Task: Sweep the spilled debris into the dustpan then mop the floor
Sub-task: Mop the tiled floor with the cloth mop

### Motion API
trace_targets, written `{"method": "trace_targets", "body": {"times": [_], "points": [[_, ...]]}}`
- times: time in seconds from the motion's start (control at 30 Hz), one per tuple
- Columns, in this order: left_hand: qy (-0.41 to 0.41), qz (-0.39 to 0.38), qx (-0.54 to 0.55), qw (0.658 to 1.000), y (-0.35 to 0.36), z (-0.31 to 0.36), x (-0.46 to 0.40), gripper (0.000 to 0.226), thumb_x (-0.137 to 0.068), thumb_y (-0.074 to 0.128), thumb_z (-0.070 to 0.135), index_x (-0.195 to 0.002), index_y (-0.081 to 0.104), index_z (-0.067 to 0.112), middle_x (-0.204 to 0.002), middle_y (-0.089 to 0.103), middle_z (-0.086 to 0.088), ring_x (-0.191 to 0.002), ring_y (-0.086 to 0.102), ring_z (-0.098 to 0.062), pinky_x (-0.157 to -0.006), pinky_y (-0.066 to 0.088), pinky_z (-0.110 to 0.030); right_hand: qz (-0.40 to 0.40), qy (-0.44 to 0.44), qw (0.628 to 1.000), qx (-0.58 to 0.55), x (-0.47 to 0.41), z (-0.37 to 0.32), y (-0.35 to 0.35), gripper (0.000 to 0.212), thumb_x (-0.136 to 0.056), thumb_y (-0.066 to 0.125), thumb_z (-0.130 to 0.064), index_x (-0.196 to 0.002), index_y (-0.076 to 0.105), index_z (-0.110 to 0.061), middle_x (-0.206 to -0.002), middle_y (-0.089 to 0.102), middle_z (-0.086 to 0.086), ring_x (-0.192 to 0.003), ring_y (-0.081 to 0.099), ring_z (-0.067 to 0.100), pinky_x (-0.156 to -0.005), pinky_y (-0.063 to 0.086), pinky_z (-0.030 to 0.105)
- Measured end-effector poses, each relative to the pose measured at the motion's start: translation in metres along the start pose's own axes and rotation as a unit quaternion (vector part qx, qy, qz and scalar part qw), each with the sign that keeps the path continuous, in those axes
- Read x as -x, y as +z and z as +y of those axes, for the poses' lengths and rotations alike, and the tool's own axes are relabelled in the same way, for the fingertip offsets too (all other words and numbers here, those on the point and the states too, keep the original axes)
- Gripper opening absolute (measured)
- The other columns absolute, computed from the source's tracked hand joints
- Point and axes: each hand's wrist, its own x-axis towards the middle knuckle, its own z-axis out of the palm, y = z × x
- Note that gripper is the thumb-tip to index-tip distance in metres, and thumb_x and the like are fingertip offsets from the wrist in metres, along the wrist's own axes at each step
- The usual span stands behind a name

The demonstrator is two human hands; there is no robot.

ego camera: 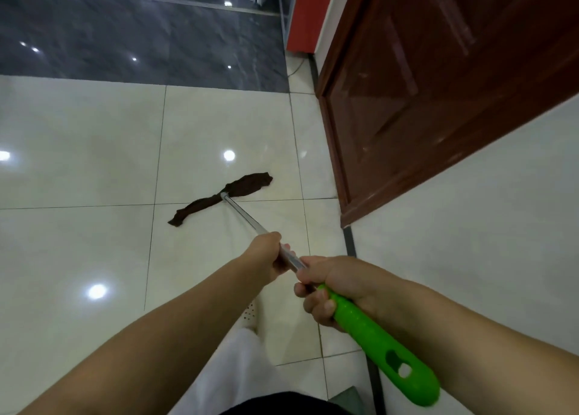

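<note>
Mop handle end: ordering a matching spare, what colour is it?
Bright green handle end, seen in the head view.

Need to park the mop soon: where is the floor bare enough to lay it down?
Bare white tile lies left of the mop cloth, up to the dark tile. It is tight on the right: door and wall close in. Both hands, left and right, hold the handle.

one mop (241,207) with one dark cloth head (219,197), two hands, left (266,253) and right (326,287), one brown door (438,85), one shoe (250,314).
</note>
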Motion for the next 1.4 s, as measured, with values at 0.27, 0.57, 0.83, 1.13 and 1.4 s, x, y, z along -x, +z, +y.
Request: {"method": "trace_targets", "body": {"times": [0.27,0.57,0.83,1.13,1.4], "points": [[0.011,-0.007,-0.031,0.999,-0.009,0.084,-0.038,0.039,-0.096,0.041,0.013,-0.133,0.037,0.001,-0.079,0.048,-0.01,-0.064,0.049,-0.019,-0.046,0.049,-0.03,-0.014,0.001,0.999,-0.041,-0.034,-0.068,0.037,0.02,-0.096,0.042,-0.003,-0.11,0.054,-0.01,-0.065,0.053,0.006,-0.034,0.035,0.004,-0.029,0.032,0.011],[0.05,0.024,-0.042,0.998,-0.033,0.127,-0.056,0.037,-0.099,0.041,0.017,-0.131,0.041,-0.001,-0.076,0.048,-0.01,-0.062,0.049,-0.019,-0.05,0.044,-0.03,-0.004,-0.009,1.0,-0.007,-0.084,-0.086,0.073,0.016,-0.094,0.041,0.0,-0.099,0.05,-0.012,-0.064,0.045,0.004,-0.031,0.036,0.005,-0.029,0.032,0.012],[0.068,0.033,-0.03,0.997,-0.033,0.109,-0.042,0.036,-0.1,0.041,0.022,-0.129,0.043,0.001,-0.08,0.052,-0.009,-0.07,0.051,-0.017,-0.073,0.046,-0.029,-0.011,0.004,1.0,-0.005,-0.082,-0.072,0.068,0.012,-0.094,0.042,-0.002,-0.092,0.05,-0.01,-0.059,0.039,0.001,-0.028,0.035,0.005,-0.027,0.031,0.012],[0.056,0.033,0.016,0.998,-0.01,-0.003,-0.022,0.022,-0.101,0.038,0.024,-0.102,0.042,0.002,-0.069,0.046,-0.01,-0.058,0.047,-0.02,-0.052,0.047,-0.031,-0.031,0.03,0.998,0.036,-0.04,0.0,-0.006,0.015,-0.094,0.045,-0.003,-0.102,0.054,-0.013,-0.055,0.04,0.002,-0.029,0.036,0.006,-0.027,0.03,0.012],[0.048,0.059,0.083,0.994,0.0,-0.094,0.002,0.024,-0.101,0.035,0.026,-0.101,0.041,0.003,-0.069,0.047,-0.01,-0.057,0.047,-0.02,-0.03,0.045,-0.019,-0.039,0.075,0.991,0.106,0.001,0.051,-0.055,0.032,-0.096,0.036,-0.001,-0.113,0.05,-0.024,-0.049,0.037,0.002,-0.026,0.034,0.005,-0.026,0.027,0.008]]}}
